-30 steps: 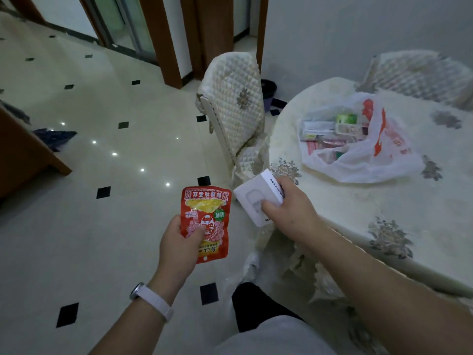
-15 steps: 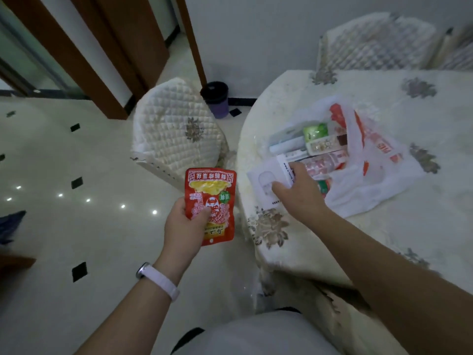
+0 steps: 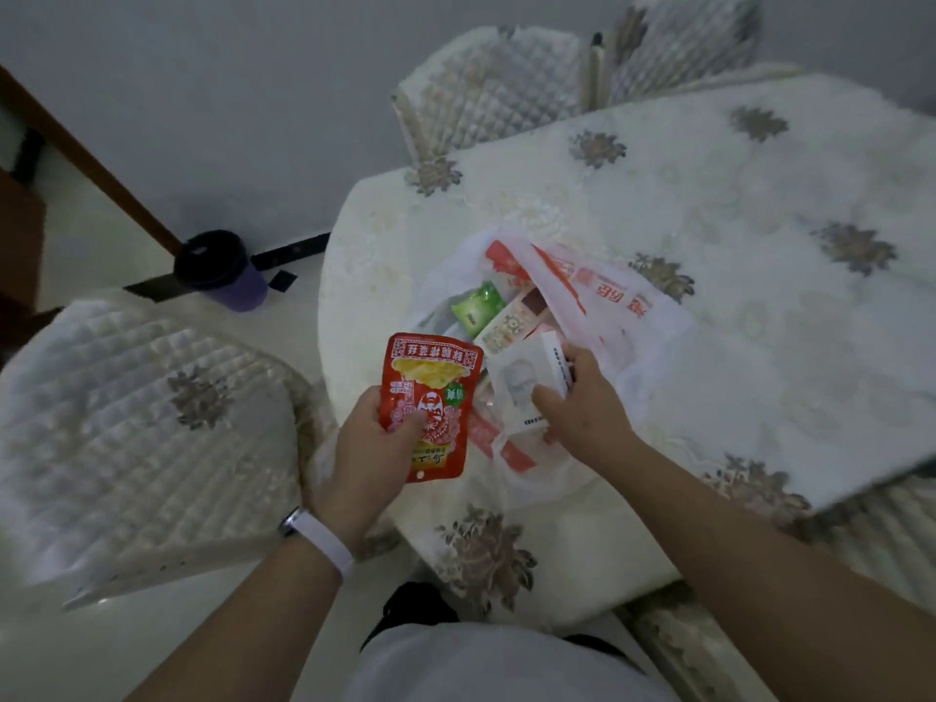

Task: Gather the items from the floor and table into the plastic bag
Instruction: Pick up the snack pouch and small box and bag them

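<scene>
Plastic bag (image 3: 623,316), white with red print, lies open on its side on the round table (image 3: 759,205), its mouth turned toward the table's near-left edge. That table, draped in a pale cloth with grey-brown flower motifs, fills the right half of the view. A quilted chair (image 3: 137,428) stands at its left, and two more quilted chair backs (image 3: 486,88) rise behind it against the wall. On the floor by the wall sits a dark bin (image 3: 223,268) with a purple body.

Inside the bag's mouth show a green packet (image 3: 478,306) and a long beige packet (image 3: 511,324) beside it, with other reddish wrappers lower down, too crumpled to tell apart.

Right hand (image 3: 582,402) grips a white box (image 3: 527,382), thumb on its front face and fingers behind, holding it right at the bag's opening, over the packets.

Left hand (image 3: 372,448) is closed on a red snack pouch (image 3: 430,402), thumb pressed across its front, holding it upright just left of the white box and above the table's edge. A white wristband (image 3: 324,539) circles the left wrist.
</scene>
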Demonstrator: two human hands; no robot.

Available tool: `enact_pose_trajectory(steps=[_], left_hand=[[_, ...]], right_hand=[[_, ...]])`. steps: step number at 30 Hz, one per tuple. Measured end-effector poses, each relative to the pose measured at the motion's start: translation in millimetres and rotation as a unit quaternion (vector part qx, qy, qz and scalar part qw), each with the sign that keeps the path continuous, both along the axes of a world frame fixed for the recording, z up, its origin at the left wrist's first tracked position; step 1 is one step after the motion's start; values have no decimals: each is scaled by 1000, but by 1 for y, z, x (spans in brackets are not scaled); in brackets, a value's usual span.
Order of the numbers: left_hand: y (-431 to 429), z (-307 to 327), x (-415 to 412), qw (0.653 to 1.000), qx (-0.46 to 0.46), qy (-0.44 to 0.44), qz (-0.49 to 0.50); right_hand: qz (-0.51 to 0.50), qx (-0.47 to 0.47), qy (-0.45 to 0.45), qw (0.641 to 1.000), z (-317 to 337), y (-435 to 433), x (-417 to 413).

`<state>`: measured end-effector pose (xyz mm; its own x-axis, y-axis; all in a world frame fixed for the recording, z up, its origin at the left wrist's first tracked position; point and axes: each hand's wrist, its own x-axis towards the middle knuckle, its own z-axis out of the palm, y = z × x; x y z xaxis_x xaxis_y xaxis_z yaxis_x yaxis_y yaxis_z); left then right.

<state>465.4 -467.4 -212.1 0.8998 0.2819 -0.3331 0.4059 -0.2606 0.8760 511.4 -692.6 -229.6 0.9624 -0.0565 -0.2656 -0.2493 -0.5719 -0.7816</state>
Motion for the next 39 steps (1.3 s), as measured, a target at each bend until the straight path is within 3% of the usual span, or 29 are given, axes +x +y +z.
enact_pose_trajectory(steps=[10,13,19,26,29,34,39], left_hand=[[18,-36,147,978,-66,21,-199],[12,-42,174,963,-93,29,-250],[-14,-50,197,922,-85,66,-373],[-44,-38,209,916,-64,11,-396],[-61,-41,213,919,-63,3,-389],[-73,-44,203,927,-104,9,-360],[-49,-40,172,905,25,-76,-417]], right_hand=[[-202,-34,28,978,-13,31,71],[-240,-82,43,966,-15,25,79],[-233,-241,30,942,-16,10,82],[-230,-416,-59,878,-2,0,59],[-229,-432,-97,867,6,1,47],[-197,-424,-26,883,6,2,18],[-158,-416,-49,894,10,5,-18]])
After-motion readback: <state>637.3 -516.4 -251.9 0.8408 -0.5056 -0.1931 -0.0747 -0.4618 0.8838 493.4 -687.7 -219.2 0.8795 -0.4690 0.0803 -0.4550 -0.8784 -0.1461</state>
